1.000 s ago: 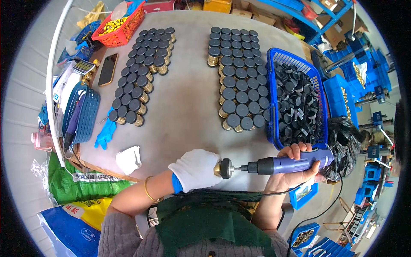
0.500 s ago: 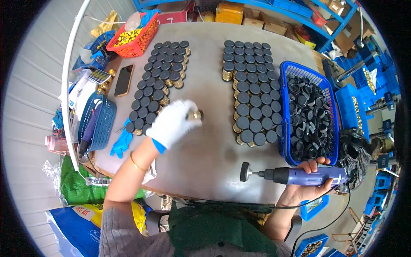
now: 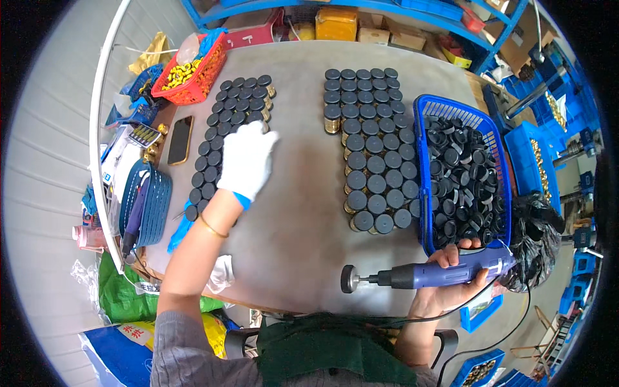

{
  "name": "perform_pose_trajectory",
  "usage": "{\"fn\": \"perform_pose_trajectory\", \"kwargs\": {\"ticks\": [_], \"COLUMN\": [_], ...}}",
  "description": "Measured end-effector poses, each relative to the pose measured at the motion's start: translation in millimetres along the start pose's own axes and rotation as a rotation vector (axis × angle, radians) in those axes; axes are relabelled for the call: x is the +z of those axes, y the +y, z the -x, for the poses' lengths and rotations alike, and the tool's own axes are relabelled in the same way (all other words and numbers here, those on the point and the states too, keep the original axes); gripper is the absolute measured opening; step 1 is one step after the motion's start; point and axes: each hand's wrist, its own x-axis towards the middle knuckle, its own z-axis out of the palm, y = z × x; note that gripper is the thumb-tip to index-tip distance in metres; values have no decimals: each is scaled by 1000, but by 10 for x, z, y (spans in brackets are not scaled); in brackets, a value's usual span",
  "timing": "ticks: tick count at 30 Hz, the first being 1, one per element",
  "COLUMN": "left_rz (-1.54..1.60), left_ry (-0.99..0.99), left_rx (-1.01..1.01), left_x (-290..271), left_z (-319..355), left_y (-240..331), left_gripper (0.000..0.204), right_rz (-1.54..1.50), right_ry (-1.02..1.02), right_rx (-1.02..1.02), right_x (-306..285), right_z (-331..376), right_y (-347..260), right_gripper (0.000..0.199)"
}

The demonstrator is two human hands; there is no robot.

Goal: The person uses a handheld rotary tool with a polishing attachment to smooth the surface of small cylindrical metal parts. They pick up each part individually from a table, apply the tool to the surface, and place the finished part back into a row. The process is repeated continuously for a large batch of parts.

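Note:
My left hand (image 3: 245,161), in a white glove, reaches over the right edge of the left block of black-capped brass fittings (image 3: 213,145). Its fingers close around one capped fitting there, mostly hidden under the glove. In my bare right hand (image 3: 458,274) is a purple electric screwdriver (image 3: 429,275), held level near the front of the table. Its shaft points left and carries a round black disc head (image 3: 349,278). Another block of black-capped brass fittings (image 3: 374,145) stands upright in rows, right of the middle.
A blue basket (image 3: 423,174) of loose black caps borders the right block. At the left are a phone (image 3: 180,140), a dark blue basket (image 3: 155,200) and a red basket (image 3: 213,77) with yellow pieces. The screwdriver's cord (image 3: 419,319) crosses the front edge near my body.
My left hand has moved from the table's middle, where it held a brass fitting, up and left to the left block. The screwdriver has shifted slightly left and nearer. The whole view shifted a little.

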Motion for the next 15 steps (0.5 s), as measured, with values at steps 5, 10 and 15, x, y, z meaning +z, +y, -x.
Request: {"fn": "perform_pose_trajectory", "kwargs": {"ticks": [5, 10, 15], "left_rz": [290, 448, 1929], "left_ry": [73, -64, -167], "left_rx": [50, -210, -786], "left_x": [233, 390, 186], "left_z": [-684, -708, 282], "left_y": [551, 596, 647], "left_gripper": [37, 30, 30], "right_rz": [17, 33, -23], "right_ry": [20, 39, 14], "right_rx": [15, -19, -87], "right_x": [52, 111, 11], "right_z": [33, 55, -60], "right_y": [54, -16, -97], "right_gripper": [50, 50, 48]}}
